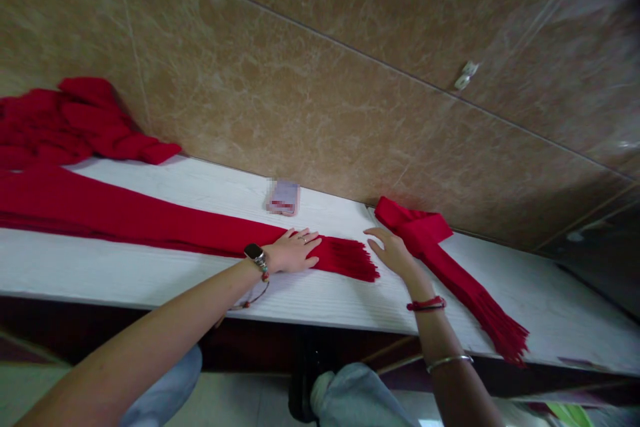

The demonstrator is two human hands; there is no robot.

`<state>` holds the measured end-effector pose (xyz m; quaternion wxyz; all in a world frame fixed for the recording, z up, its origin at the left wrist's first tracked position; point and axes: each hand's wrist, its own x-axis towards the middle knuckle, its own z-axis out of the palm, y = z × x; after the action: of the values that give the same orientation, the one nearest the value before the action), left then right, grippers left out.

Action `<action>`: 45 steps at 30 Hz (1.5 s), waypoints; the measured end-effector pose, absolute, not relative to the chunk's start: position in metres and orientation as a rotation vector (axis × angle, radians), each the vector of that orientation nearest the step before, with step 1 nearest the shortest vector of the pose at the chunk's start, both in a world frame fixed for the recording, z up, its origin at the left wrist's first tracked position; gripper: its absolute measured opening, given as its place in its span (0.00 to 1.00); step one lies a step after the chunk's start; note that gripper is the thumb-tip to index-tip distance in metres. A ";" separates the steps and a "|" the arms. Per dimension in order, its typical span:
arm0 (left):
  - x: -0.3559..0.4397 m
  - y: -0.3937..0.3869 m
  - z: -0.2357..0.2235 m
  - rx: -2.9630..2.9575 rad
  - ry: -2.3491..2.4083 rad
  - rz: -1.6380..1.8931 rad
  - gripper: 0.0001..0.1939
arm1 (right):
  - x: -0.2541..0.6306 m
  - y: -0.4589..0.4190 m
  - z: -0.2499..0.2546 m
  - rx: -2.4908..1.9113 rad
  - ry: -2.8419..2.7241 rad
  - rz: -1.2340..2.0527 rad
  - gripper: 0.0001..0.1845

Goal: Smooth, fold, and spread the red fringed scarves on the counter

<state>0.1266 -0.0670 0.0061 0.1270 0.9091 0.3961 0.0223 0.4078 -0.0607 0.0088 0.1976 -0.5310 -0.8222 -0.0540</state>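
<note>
A long red scarf (165, 220) lies stretched along the white bench top, its fringed end pointing right. My left hand (294, 250) rests flat on the scarf just short of the fringe, fingers spread. To the right of the fringe, my right hand (393, 252) is held with its fingers apart and nothing in them. Beyond that hand lies a second red scarf (450, 270), folded over at its far end, with its fringe hanging at the front edge. Its middle is partly behind my right hand and wrist.
A crumpled heap of red cloth (85, 123) sits at the far left against the tiled wall (300, 80). A small pale pinkish box-like object (285, 197) lies near the wall. The white bench top (200, 287) is narrow, its front edge close to my knees.
</note>
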 end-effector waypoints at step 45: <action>0.104 -0.079 0.014 2.887 1.197 0.278 0.29 | 0.368 -0.087 0.014 -1.395 -2.469 -0.011 0.33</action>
<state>0.1041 -0.0793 0.0138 0.0021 0.9201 0.3816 0.0885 0.3680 -0.0873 0.0143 0.1521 -0.4863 -0.8605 -0.0039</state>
